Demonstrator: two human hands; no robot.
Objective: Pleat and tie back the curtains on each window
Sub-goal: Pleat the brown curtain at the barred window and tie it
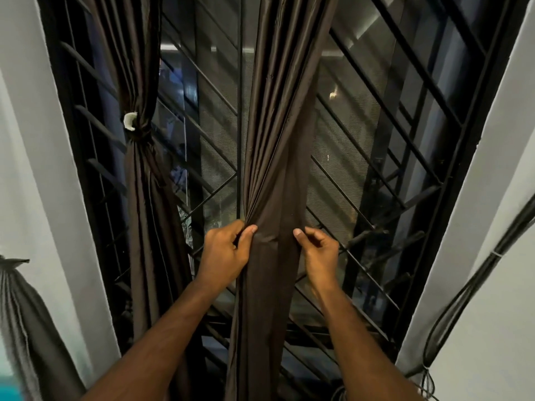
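Pinching brown curtain [278, 169] — left hand [225, 250], right hand [318, 253].

The fingertips of the left hand [224, 250] are hidden behind the curtain [275, 169] folds, so its grip is only partly seen. The curtain is cut off at the top and bottom edges. The tied curtain [142, 183] is likewise cropped. The scene beyond the grille [376, 169] is too dark to be made out.
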